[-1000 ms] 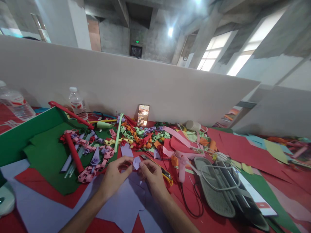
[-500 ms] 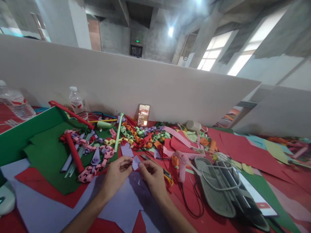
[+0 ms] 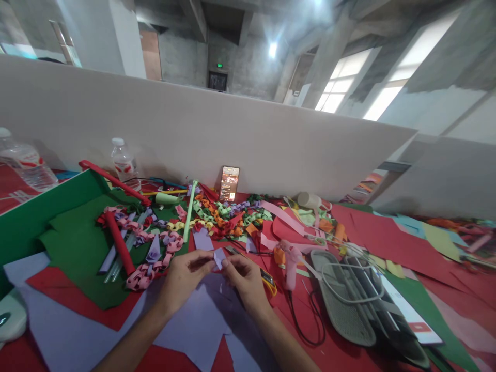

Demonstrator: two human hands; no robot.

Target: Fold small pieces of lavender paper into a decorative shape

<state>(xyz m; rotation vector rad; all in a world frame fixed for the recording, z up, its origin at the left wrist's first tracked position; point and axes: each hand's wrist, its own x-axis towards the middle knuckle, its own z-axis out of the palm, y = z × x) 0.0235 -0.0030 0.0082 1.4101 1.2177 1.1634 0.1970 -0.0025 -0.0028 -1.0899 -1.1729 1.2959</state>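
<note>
A small piece of purple paper [image 3: 219, 258] is pinched between my two hands above the table. My left hand [image 3: 189, 276] grips its left edge with thumb and fingers, and my right hand [image 3: 245, 279] has its right edge. Whether the piece is folded I cannot tell. Below my hands lies a large purple paper sheet [image 3: 194, 325]. A yellow utility knife [image 3: 268, 281] rests just right of my right hand, partly hidden behind it. Behind my hands is a purple paper rectangle [image 3: 202, 239].
To the right lie a pink hot glue gun [image 3: 291, 261] with a black cord and a grey case [image 3: 344, 310]. Paper chains [image 3: 220, 217] spread across the back. A phone [image 3: 229, 183] leans on the white partition [image 3: 248, 139]. Rolled red paper [image 3: 118, 243] and a bottle [image 3: 124, 163] are left.
Both hands shift very slightly, and the small purple piece turns a little between the fingers. Everything else stays in place.
</note>
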